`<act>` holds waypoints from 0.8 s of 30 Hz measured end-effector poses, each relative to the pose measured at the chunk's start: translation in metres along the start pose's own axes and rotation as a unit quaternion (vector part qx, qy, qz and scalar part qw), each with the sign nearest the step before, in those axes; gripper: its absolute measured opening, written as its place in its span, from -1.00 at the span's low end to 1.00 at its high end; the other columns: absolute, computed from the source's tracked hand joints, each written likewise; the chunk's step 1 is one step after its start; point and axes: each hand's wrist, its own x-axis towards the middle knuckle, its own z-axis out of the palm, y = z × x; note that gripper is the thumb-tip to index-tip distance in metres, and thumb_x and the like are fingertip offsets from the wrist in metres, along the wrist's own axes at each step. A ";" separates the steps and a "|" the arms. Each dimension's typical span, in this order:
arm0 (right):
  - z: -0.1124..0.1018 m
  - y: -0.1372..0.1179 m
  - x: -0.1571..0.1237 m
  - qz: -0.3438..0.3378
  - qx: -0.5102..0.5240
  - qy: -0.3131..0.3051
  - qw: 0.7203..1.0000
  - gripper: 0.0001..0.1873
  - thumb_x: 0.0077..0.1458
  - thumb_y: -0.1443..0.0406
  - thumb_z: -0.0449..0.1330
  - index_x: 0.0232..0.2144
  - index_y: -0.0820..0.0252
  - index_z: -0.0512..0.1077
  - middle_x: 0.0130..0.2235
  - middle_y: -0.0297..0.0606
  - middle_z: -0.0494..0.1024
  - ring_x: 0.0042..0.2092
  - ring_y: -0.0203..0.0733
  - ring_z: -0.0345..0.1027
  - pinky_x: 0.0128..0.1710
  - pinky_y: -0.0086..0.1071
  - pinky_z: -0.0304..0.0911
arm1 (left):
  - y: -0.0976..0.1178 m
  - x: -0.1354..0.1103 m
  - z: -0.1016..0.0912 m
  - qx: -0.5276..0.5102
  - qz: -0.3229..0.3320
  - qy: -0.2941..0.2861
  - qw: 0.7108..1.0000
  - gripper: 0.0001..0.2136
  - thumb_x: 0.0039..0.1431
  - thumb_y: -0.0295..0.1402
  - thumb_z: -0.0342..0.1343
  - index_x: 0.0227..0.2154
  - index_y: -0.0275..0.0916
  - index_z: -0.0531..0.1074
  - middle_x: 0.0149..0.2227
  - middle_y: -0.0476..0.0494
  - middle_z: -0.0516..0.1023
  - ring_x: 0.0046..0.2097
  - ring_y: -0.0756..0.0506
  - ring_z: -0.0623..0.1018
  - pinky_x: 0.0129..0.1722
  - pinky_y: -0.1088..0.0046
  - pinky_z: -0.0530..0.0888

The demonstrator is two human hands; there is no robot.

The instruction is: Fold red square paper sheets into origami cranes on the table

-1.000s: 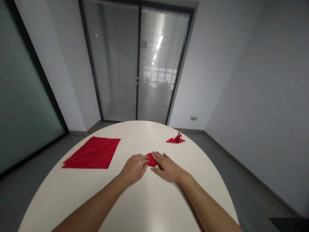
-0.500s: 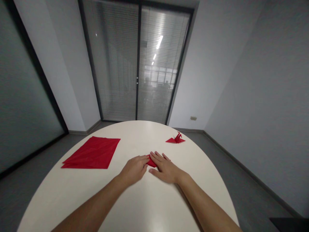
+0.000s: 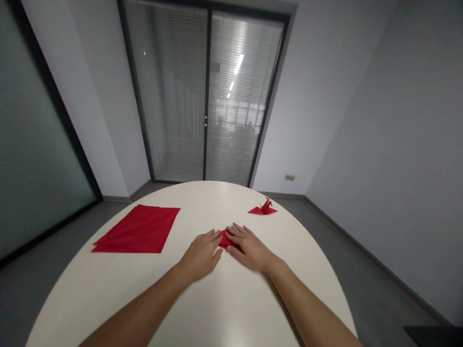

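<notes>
A small piece of folded red paper (image 3: 224,239) lies flat on the white round table (image 3: 213,308), between my two hands. My left hand (image 3: 202,251) rests at its left edge, fingertips touching the paper, thumb apart from the fingers. Over the paper's right part lies my right hand (image 3: 249,246), palm down with the fingers stretched out. Much of the paper is hidden under the right hand, so its full folded shape does not show.
Large red paper sheets (image 3: 139,231) lie stacked at the table's left. A folded red paper crane (image 3: 265,208) stands near the far right edge. Beyond the table are a glass door (image 3: 206,96) with blinds and grey walls. Something dark (image 3: 434,336) shows at bottom right.
The fingers of my right hand have shifted slightly over the paper, and its thumb has moved in onto the lower edge. My left fingers have spread a little. The sheets and crane are unmoved.
</notes>
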 end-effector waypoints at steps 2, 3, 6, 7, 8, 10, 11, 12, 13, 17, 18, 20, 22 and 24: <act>-0.004 -0.002 0.002 -0.023 -0.006 0.034 0.999 -0.48 0.38 0.05 -0.04 0.22 0.11 0.40 0.31 -0.15 0.34 0.35 0.05 0.10 0.34 -0.04 -0.02 | 0.001 0.002 -0.005 -0.005 -0.008 0.025 1.000 -0.67 0.33 -0.39 0.00 0.09 -0.23 0.46 0.13 -0.22 0.54 0.17 -0.21 0.47 0.18 0.17 0.40; -0.005 -0.004 0.003 -0.030 -0.004 0.047 0.998 -0.53 0.38 0.08 -0.03 0.15 0.09 0.47 0.25 -0.17 0.42 0.29 0.02 0.21 0.30 -0.08 0.05 | 0.001 0.003 -0.008 -0.009 -0.014 0.034 0.999 -0.71 0.32 -0.41 0.00 0.03 -0.20 0.50 0.07 -0.19 0.59 0.11 -0.19 0.51 0.13 0.21 0.44; -0.006 -0.004 0.005 -0.023 0.014 0.074 0.997 -0.62 0.37 0.16 0.00 0.03 0.06 0.55 0.07 -0.20 0.58 0.09 -0.04 0.38 0.15 -0.15 0.22 | 0.001 0.006 -0.014 -0.017 -0.037 0.043 0.998 -0.78 0.32 -0.41 0.01 -0.14 -0.17 0.56 -0.09 -0.14 0.65 -0.01 -0.16 0.55 0.02 0.28 0.49; -0.005 -0.003 0.005 -0.016 0.021 0.080 0.996 -0.64 0.36 0.18 0.02 0.00 0.07 0.56 0.01 -0.20 0.60 0.04 -0.05 0.40 0.11 -0.16 0.25 | 0.001 0.006 -0.014 -0.018 -0.041 0.046 0.998 -0.79 0.32 -0.41 0.02 -0.17 -0.18 0.57 -0.12 -0.13 0.65 -0.03 -0.15 0.55 0.01 0.29 0.49; -0.004 -0.002 0.005 -0.009 0.027 0.085 0.996 -0.66 0.36 0.19 0.03 -0.04 0.09 0.57 -0.04 -0.19 0.62 0.00 -0.06 0.41 0.07 -0.18 0.27 | 0.001 0.006 -0.015 -0.019 -0.042 0.048 0.998 -0.79 0.33 -0.40 0.01 -0.18 -0.18 0.57 -0.13 -0.13 0.65 -0.04 -0.15 0.55 0.00 0.29 0.49; -0.002 0.001 0.005 0.002 0.034 0.097 0.995 -0.71 0.34 0.21 0.06 -0.12 0.12 0.58 -0.12 -0.18 0.62 -0.06 -0.06 0.41 0.01 -0.20 0.29 | 0.002 0.007 -0.014 -0.022 -0.041 0.052 0.998 -0.78 0.34 -0.39 0.00 -0.20 -0.18 0.58 -0.15 -0.13 0.66 -0.06 -0.15 0.55 -0.01 0.29 0.49; -0.001 0.002 0.005 0.006 0.035 0.102 0.994 -0.73 0.33 0.21 0.08 -0.16 0.13 0.58 -0.16 -0.17 0.61 -0.08 -0.07 0.41 -0.02 -0.22 0.29 | 0.002 0.007 -0.013 -0.022 -0.041 0.054 0.997 -0.78 0.35 -0.39 0.00 -0.22 -0.18 0.58 -0.15 -0.13 0.66 -0.06 -0.16 0.55 -0.01 0.29 0.49; 0.000 0.002 0.005 0.010 0.034 0.107 0.994 -0.74 0.33 0.22 0.09 -0.19 0.14 0.57 -0.18 -0.17 0.60 -0.10 -0.07 0.40 -0.04 -0.23 0.28 | 0.002 0.007 -0.012 -0.023 -0.041 0.054 0.997 -0.78 0.34 -0.39 0.00 -0.23 -0.19 0.58 -0.15 -0.13 0.66 -0.06 -0.16 0.55 -0.02 0.28 0.49; 0.000 0.002 0.005 0.014 0.034 0.111 0.993 -0.75 0.32 0.22 0.09 -0.21 0.15 0.57 -0.20 -0.17 0.59 -0.12 -0.08 0.39 -0.05 -0.24 0.28 | 0.002 0.007 -0.012 -0.024 -0.042 0.054 0.997 -0.78 0.34 -0.40 0.01 -0.23 -0.19 0.58 -0.14 -0.13 0.66 -0.06 -0.16 0.55 -0.02 0.27 0.49; -0.001 0.002 0.004 0.023 0.029 0.113 0.993 -0.77 0.31 0.25 0.11 -0.28 0.17 0.56 -0.26 -0.19 0.57 -0.14 -0.09 0.38 -0.10 -0.27 0.27 | 0.001 0.006 -0.010 -0.032 -0.044 0.053 0.997 -0.81 0.27 -0.45 0.06 -0.20 -0.18 0.58 -0.10 -0.12 0.65 -0.04 -0.17 0.55 0.00 0.26 0.49; -0.002 0.003 0.004 0.024 0.028 0.109 0.993 -0.78 0.30 0.26 0.12 -0.28 0.17 0.56 -0.26 -0.19 0.57 -0.14 -0.09 0.38 -0.10 -0.28 0.27 | 0.001 0.006 -0.010 -0.033 -0.045 0.052 0.997 -0.81 0.26 -0.46 0.07 -0.19 -0.18 0.58 -0.09 -0.12 0.65 -0.03 -0.17 0.55 0.00 0.27 0.49; -0.003 0.005 0.003 0.023 0.031 0.096 0.995 -0.81 0.28 0.29 0.13 -0.27 0.17 0.56 -0.26 -0.20 0.57 -0.15 -0.10 0.39 -0.10 -0.28 0.27 | 0.001 0.005 -0.010 -0.037 -0.051 0.049 0.997 -0.81 0.23 -0.49 0.08 -0.20 -0.17 0.57 -0.09 -0.11 0.64 -0.03 -0.17 0.54 0.00 0.27 0.49; -0.004 0.009 0.001 0.020 0.038 0.089 0.995 -0.82 0.25 0.31 0.14 -0.24 0.16 0.57 -0.24 -0.20 0.58 -0.15 -0.10 0.39 -0.10 -0.28 0.27 | 0.002 0.005 -0.011 -0.041 -0.057 0.050 0.996 -0.82 0.21 -0.51 0.09 -0.24 -0.17 0.55 -0.11 -0.11 0.64 -0.04 -0.17 0.55 -0.02 0.28 0.48; -0.004 0.013 0.000 0.020 0.049 0.092 0.994 -0.81 0.24 0.32 0.16 -0.19 0.16 0.57 -0.22 -0.20 0.60 -0.15 -0.10 0.40 -0.10 -0.28 0.27 | 0.002 0.005 -0.012 -0.047 -0.063 0.051 0.996 -0.83 0.20 -0.51 0.10 -0.25 -0.17 0.54 -0.14 -0.11 0.64 -0.06 -0.16 0.55 -0.04 0.30 0.48</act>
